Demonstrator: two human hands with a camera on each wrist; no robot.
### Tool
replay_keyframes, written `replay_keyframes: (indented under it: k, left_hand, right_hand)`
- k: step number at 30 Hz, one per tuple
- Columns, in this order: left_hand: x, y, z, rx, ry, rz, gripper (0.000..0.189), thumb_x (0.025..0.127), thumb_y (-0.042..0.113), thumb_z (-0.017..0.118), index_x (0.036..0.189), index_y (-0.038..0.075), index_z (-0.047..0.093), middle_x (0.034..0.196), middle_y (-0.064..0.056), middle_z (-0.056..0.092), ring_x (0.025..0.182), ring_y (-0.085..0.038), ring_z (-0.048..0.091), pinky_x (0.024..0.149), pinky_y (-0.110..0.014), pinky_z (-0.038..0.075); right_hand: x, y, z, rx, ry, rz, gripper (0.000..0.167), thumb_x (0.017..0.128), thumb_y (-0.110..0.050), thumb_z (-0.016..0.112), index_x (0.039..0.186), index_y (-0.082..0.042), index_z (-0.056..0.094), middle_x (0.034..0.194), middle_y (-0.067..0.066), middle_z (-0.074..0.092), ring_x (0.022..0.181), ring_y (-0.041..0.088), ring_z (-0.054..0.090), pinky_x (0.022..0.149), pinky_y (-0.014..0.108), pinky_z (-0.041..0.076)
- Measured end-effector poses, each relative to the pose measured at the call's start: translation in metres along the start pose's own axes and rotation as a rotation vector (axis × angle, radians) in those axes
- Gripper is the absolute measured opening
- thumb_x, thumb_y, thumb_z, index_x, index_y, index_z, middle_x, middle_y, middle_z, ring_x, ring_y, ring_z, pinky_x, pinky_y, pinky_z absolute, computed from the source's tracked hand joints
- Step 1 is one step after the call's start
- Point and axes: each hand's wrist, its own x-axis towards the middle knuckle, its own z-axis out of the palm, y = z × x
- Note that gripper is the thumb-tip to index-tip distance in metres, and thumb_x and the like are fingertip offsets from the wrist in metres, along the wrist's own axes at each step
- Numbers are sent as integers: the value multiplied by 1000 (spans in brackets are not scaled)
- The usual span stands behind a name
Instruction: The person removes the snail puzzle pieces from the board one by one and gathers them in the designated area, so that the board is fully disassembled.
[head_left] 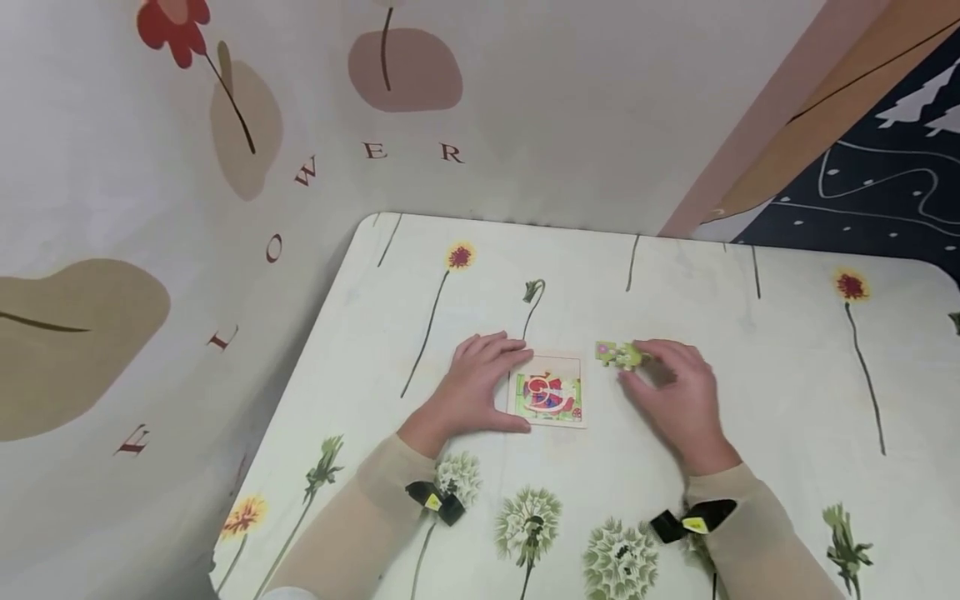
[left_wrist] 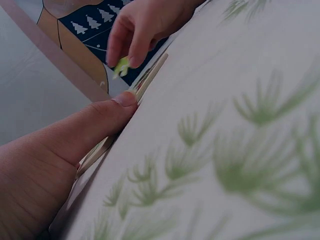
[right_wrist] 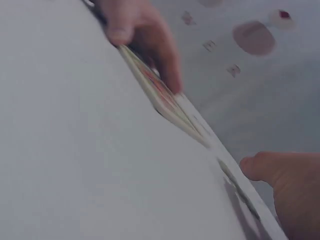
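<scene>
A small square wooden puzzle board (head_left: 558, 364) lies on the table, with a bare strip along its top. Red, blue and green puzzle pieces (head_left: 551, 398) fill its lower part. My left hand (head_left: 476, 387) holds the board from the left, thumb at the near edge and fingers at the far edge. The left wrist view shows that thumb (left_wrist: 122, 100) against the board's side. To the right of the board, my right hand (head_left: 675, 396) pinches a green puzzle piece (head_left: 618, 354) with a pink spot between thumb and index finger. Its fingertips partly cover the piece.
The white table (head_left: 787, 375) is printed with flowers and dandelions. A pale curtain-like backdrop (head_left: 562, 150) with leaf shapes and letters rises behind and to the left. A dark panel with white trees (head_left: 885, 183) stands at the back right.
</scene>
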Motion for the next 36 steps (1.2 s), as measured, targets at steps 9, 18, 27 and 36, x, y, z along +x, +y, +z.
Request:
replay_keyframes:
  k: [9,18,27,36]
  left_hand:
    - [2,2,-2,5,5,5,112,68,71,91,157,16,54,161,-2,50,155,-30,32,127,-57,16]
    - [2,2,0,9,7,8,110,69,70,91,158,16,54,160,-3,50,155,-30,33,126,-59,19]
    - [2,2,1,-9,3,1,113,68,71,91,160,18,52,162,0,48,156,-28,30,127,-55,15]
    - [0,2,1,0,-5,-15,114,68,73,90,161,18,50,163,0,47,157,-27,29,128,-54,13]
  right_hand:
    - [-6,24,-36,-100,9,82,41,83,-4,91,122,-4,79,123,18,75,112,35,60,96,34,40]
    - [-7,27,-32,-148,-54,70,35,88,-7,85,123,-4,78,127,21,71,116,46,52,100,71,29]
    - [-3,9,-20,-130,-37,157,55,92,-17,78,143,1,62,138,26,56,125,47,43,105,71,24]
    - [-1,-27,37,-67,-140,-77,50,90,-21,82,135,-3,67,124,13,67,117,37,50,98,60,29]
